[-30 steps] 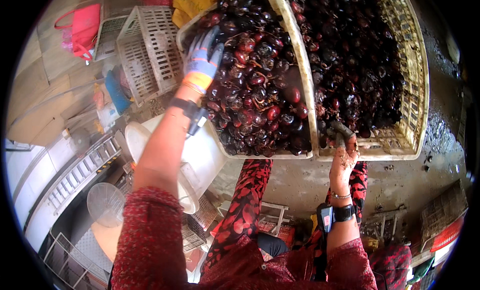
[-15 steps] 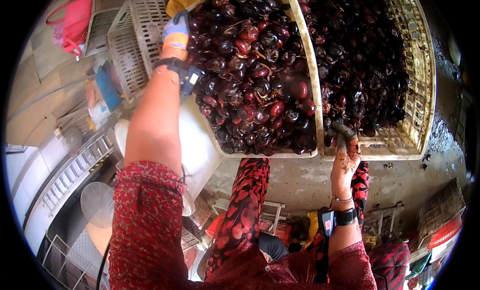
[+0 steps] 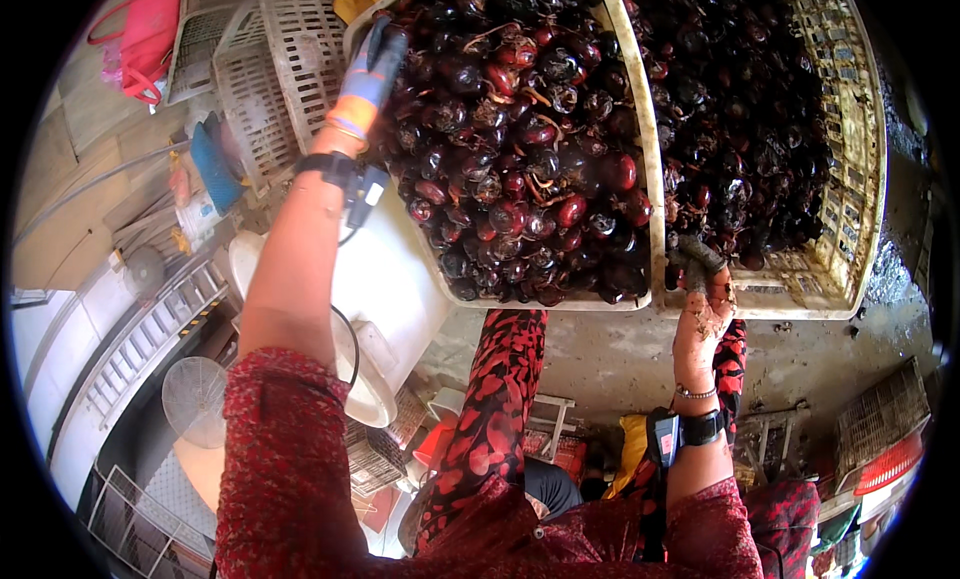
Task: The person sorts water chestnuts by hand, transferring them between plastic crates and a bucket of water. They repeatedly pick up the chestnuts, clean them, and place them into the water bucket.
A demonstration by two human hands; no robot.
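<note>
Two pale plastic crates stand side by side in front of me. The left crate (image 3: pixel 560 305) is heaped with dark red, shiny, round corms (image 3: pixel 510 169) that look like water chestnuts, with muddy roots among them. In the right crate (image 3: pixel 800 304) lies a darker, muddier heap (image 3: pixel 740 149). My left hand (image 3: pixel 370 74), in a blue-grey and orange glove, is closed over the left crate's far left rim; its fingertips are partly hidden. My right hand (image 3: pixel 706 294), its fingers caked in mud, hooks over the right crate's near rim, close to where the crates meet.
Other slatted crates (image 3: pixel 300 69) and a pink bag (image 3: pixel 150 39) are at the far left. A white surface (image 3: pixel 390 269) lies beside the left crate. Below it is a round fan (image 3: pixel 195 399). Wet, muddy floor (image 3: pixel 600 349) shows near my legs; more crates (image 3: pixel 880 419) stand at right.
Both crates have shifted slightly to the right in the view, and both hands have moved along with them. My left forearm has swung a little, its elbow end now farther left.
</note>
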